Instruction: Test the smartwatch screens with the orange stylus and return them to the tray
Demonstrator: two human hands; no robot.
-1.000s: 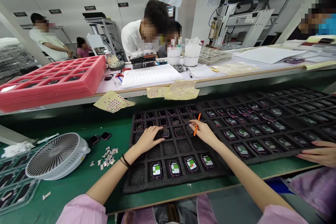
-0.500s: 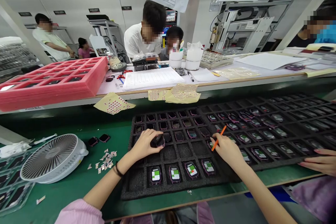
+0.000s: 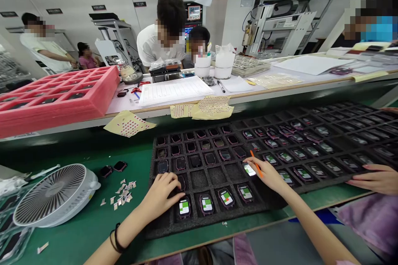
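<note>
My left hand [image 3: 164,193] is over the left part of a black foam tray [image 3: 214,220], fingers and thumb apart. A dark smartwatch [image 3: 182,182] lies partly hidden at its fingertips, in a tray cell. In my right hand [image 3: 268,173] is a slim orange stick [image 3: 256,165], held slantwise between the fingers. The fingertips of that hand reach a watch with a bright white-and-green screen [image 3: 249,169]; whether they grip it I cannot tell. Near my left thumb sits a lit watch [image 3: 184,207], with more lit watches [image 3: 206,204] along the front row.
Left of the tray are a grey fan [image 3: 54,194], loose small pale pieces [image 3: 124,193] and two dark watches [image 3: 120,166]. Another person's hand [image 3: 374,179] rests at the tray's right. A raised shelf holds a pink foam tray [image 3: 102,93] and papers [image 3: 175,91]. Several people are beyond.
My left hand has moved down and left; the dark watch it held is now low in a cell. My right hand has shifted slightly, and a lit watch shows at its fingertips. The view has turned slightly right.
</note>
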